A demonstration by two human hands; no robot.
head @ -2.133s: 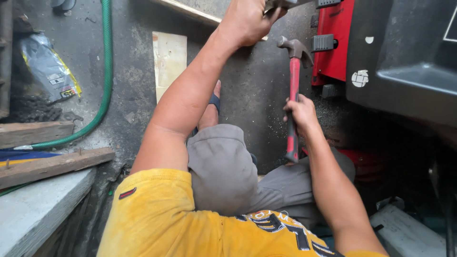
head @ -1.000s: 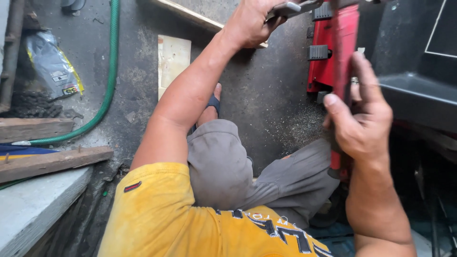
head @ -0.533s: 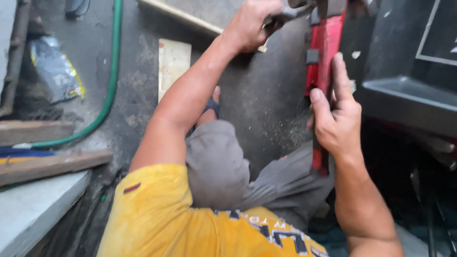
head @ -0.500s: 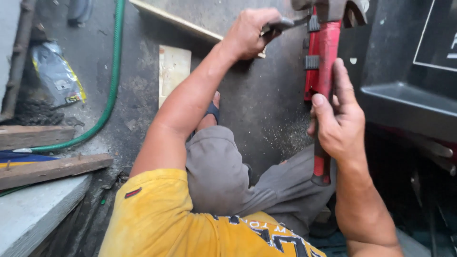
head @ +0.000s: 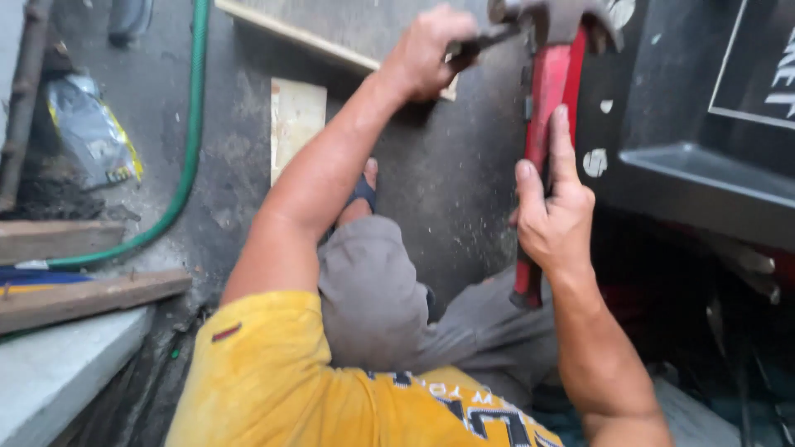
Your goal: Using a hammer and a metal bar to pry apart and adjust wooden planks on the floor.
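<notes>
The right hand [head: 553,222] grips the red-handled hammer [head: 542,149], rigid and likely head-heavy, best held low on its handle; the left hand [head: 424,54] clenches a dark metal tool [head: 480,41].

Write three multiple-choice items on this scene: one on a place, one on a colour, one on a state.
1. Where does the green hose lie?
A. left on the ground
B. on the black bin
C. across the knee

2. What colour is the hammer handle?
A. blue
B. red
C. yellow

3. How does the right hand hold the hammer?
A. open, off it
B. by the head
C. round the handle, head up

Answers: 1 A, the hose curves over the concrete at left. 2 B, the handle is red under a grey head. 3 C, the fingers wrap the handle; the left hand grips a thin dark tool beside the head.
</notes>
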